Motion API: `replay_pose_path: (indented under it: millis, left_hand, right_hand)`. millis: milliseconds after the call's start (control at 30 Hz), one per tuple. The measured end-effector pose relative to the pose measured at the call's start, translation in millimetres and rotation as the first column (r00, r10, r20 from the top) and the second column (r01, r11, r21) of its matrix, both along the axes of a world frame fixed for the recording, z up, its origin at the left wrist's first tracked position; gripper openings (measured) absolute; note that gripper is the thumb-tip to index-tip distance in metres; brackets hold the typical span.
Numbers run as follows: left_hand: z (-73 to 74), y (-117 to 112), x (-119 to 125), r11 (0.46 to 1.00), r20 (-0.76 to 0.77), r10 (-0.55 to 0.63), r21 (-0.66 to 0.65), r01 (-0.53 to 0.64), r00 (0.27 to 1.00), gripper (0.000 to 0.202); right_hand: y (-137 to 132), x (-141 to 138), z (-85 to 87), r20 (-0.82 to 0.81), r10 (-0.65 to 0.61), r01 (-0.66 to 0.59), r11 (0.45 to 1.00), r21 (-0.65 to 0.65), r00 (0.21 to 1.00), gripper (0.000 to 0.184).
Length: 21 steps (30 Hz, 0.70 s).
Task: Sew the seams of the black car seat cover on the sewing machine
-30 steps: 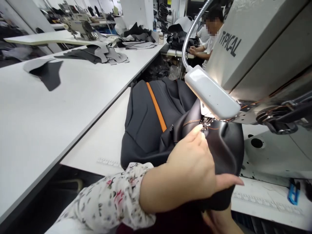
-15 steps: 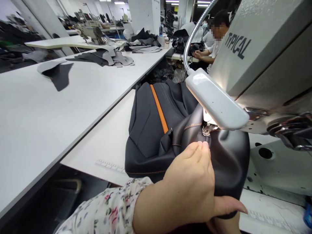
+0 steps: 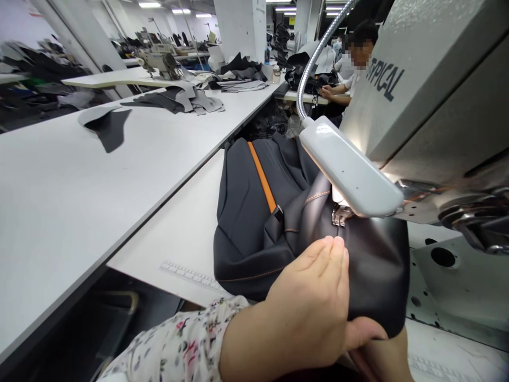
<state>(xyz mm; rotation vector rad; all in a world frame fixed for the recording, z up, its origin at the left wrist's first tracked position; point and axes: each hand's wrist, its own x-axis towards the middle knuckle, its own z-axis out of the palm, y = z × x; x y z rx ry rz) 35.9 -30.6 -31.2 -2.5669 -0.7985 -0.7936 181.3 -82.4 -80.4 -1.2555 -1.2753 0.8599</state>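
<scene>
A black leather seat cover (image 3: 246, 212) with an orange stripe (image 3: 262, 178) and orange stitching lies on the sewing machine bed, under the presser foot (image 3: 339, 215). My left hand (image 3: 314, 313) rests on the cover's near fold. Its fingers are pressed together on top, its thumb is tucked round the edge, and the fingertips sit just short of the foot. Only a bare part of my right hand (image 3: 382, 358) shows below the cover at the bottom; its fingers are hidden.
The grey sewing machine head (image 3: 429, 90) and its gooseneck lamp (image 3: 350, 170) hang over the work at right. A long white table (image 3: 79, 185) at left carries cut fabric pieces (image 3: 107, 124). A measuring strip (image 3: 191, 273) runs along the near edge. A co-worker (image 3: 350, 69) sits behind.
My left hand's fingertips have drawn back a little from the presser foot toward me. The view has shifted slightly, and the cover lies a bit farther right.
</scene>
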Motion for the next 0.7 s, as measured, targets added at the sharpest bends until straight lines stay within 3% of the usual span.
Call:
replay_pose_path:
  millis: [100,200,300,433,533,700]
  left_hand:
    - [-4.9,-0.9,-0.4,1.000,-0.030,-0.002,0.016,0.003,1.000,0.086]
    - [-7.0,-1.8,-1.2,1.000,-0.056,-0.012,0.017,0.013,0.998,0.086]
    - [-7.3,-0.8,-2.9,1.000,-0.086,-0.016,0.003,0.016,0.996,0.086]
    - [-10.7,3.8,-2.4,1.000,-0.090,-0.019,-0.024,0.017,0.996,0.082]
    - [-14.8,8.9,1.7,0.999,-0.058,-0.010,-0.040,0.008,0.998,0.078]
    - [-16.5,17.2,9.1,0.999,-0.035,0.004,-0.049,-0.005,0.999,0.071]
  right_hand:
    - [0.2,7.5,-5.6,-0.206,-0.165,0.140,0.982,-0.128,0.965,0.035]
    - [1.8,14.0,-11.8,-0.307,-0.299,0.235,0.945,-0.229,0.903,0.040]
    - [7.4,14.7,-8.6,-0.460,-0.408,0.263,0.900,-0.348,0.789,0.050]
    - [17.9,13.9,2.3,-0.522,-0.541,0.287,0.823,-0.490,0.659,0.064]
    - [23.5,17.1,3.9,-0.543,-0.557,0.274,0.811,-0.516,0.628,0.063]
    - [29.0,27.8,-3.3,-0.556,-0.451,0.189,0.865,-0.464,0.699,0.059]
